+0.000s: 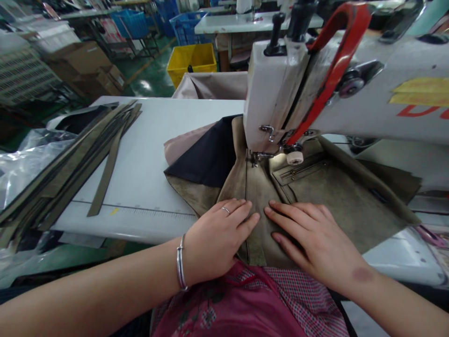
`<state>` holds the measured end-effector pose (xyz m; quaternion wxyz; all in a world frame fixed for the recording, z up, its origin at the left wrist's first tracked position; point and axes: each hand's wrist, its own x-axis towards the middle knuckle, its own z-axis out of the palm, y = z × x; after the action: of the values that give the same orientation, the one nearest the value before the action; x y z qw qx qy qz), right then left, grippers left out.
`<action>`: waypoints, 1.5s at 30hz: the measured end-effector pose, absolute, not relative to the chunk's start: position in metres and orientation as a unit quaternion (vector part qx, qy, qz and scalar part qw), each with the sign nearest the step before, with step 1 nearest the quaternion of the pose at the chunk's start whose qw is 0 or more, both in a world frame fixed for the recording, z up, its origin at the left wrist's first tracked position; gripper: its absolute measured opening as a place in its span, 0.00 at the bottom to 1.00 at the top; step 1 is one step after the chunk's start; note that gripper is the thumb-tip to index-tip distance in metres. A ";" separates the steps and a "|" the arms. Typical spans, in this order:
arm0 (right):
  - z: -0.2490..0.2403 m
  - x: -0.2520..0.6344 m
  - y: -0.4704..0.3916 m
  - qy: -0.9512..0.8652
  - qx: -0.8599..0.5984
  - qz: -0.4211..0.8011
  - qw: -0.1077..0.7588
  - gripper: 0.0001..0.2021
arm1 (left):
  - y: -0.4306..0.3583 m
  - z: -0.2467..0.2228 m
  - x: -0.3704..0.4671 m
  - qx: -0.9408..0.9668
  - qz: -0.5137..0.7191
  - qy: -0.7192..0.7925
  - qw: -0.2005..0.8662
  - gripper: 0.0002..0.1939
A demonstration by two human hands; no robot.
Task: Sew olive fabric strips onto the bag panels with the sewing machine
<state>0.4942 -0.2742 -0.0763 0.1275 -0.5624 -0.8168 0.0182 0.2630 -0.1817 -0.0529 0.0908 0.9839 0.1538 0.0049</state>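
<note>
The left hand [219, 238] lies flat, its fingers extended and pinching nothing, the fingertips pressing on olive-brown material [351, 206]; the right hand [312, 236] is likewise spread flat just beside it, palm down, gripping nothing. Between them runs a long seam, with a narrow strip of the same brown along it. The material has a mottled, suede-like look, lighter along the folds, and lies rumpled beneath the needle area of a white sewing machine [266, 103]. Right of the needle, a zipper [303, 172] is set in a framed slot; on the left, a dark navy panel [206, 159] and a dusty-pink piece [187, 140] show. Under it all is a white table [157, 131], where olive strips [80, 173] lie heaped at the left.
</note>
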 end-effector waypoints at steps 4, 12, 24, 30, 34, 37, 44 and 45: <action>-0.076 0.494 -0.267 -0.817 -0.564 0.005 0.119 0.19 | -0.174 -0.056 0.266 0.984 0.008 0.158 0.079 0.35; -0.084 0.484 -0.300 -0.854 -0.487 0.019 0.183 0.24 | -0.193 -0.074 0.243 0.990 0.039 0.128 0.052 0.30; -0.100 0.471 -0.311 -0.858 -0.467 -0.044 0.207 0.21 | -0.197 -0.084 0.234 0.977 0.149 0.114 0.104 0.24; -0.094 0.470 -0.307 -0.872 -0.426 -0.016 0.241 0.17 | -0.200 -0.064 0.240 0.883 0.243 0.285 0.282 0.15; -0.092 0.468 -0.306 -0.869 -0.431 -0.009 0.242 0.15 | -0.202 -0.064 0.243 0.912 0.218 0.244 0.248 0.15; -0.092 0.462 -0.306 -0.861 -0.441 -0.019 0.251 0.11 | -0.204 -0.068 0.245 0.962 0.152 0.177 0.146 0.18; -0.087 0.458 -0.309 -0.861 -0.434 0.005 0.267 0.08 | -0.208 -0.066 0.249 0.981 0.064 0.176 0.056 0.20; -0.086 0.458 -0.309 -0.861 -0.432 0.012 0.269 0.08 | -0.208 -0.067 0.249 0.981 0.067 0.175 0.053 0.20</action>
<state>0.4581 -0.3095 -0.0861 0.2691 -0.4322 -0.8606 0.0122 0.2488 -0.2080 -0.0667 0.0525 0.9809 0.1751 0.0665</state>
